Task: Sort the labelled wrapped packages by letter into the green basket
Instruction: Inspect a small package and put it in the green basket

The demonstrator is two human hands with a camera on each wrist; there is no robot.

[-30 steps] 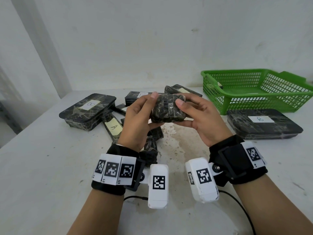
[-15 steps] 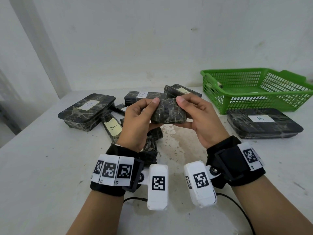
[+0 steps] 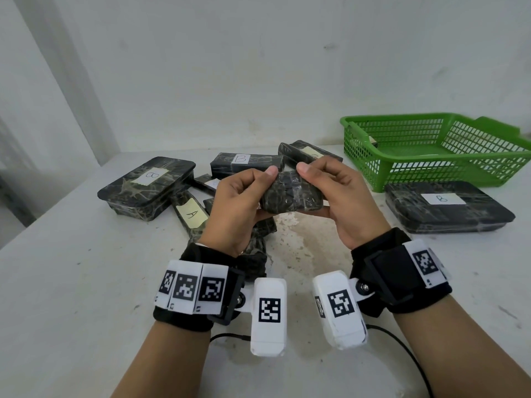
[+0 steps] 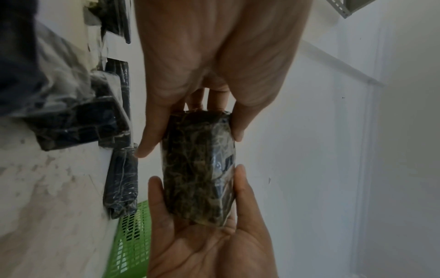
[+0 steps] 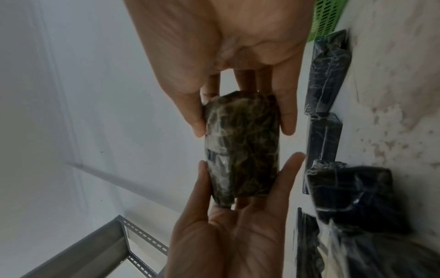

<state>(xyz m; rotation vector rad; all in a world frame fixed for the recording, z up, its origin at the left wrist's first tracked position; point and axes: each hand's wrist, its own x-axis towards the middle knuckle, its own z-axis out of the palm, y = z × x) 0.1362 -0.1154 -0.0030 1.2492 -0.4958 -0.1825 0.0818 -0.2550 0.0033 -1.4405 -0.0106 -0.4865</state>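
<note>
Head view shows both hands up over the white table (image 3: 86,297), holding one small wrapped package (image 3: 290,195) between them. The left hand (image 3: 241,208) pinches one end with thumb on top and fingers under. The right hand (image 3: 342,202) pinches the other end the same way. So both hands are closed on this one package, and it hangs in the air, not touching the table.

I take the green basket (image 3: 431,156) as my marker. The held package is to the left of the basket and nearer to the person. The basket sits at the back by the wall, and I can see almost nothing in it.

No letter shows on the held package from any side I can see. I think the step right now is finding its label. The hands look set to turn it over.

Other packages lie about. A flat one marked B (image 3: 442,206) sits just in front of the basket. Far left of the basket are another flat B (image 3: 146,188), a long one marked A (image 3: 191,216), and a B box (image 3: 244,162) behind them.

Next, I think the package needs one more turn until a letter shows. Then one hand can carry it right and back to the basket, and lift it over the rim.
</note>
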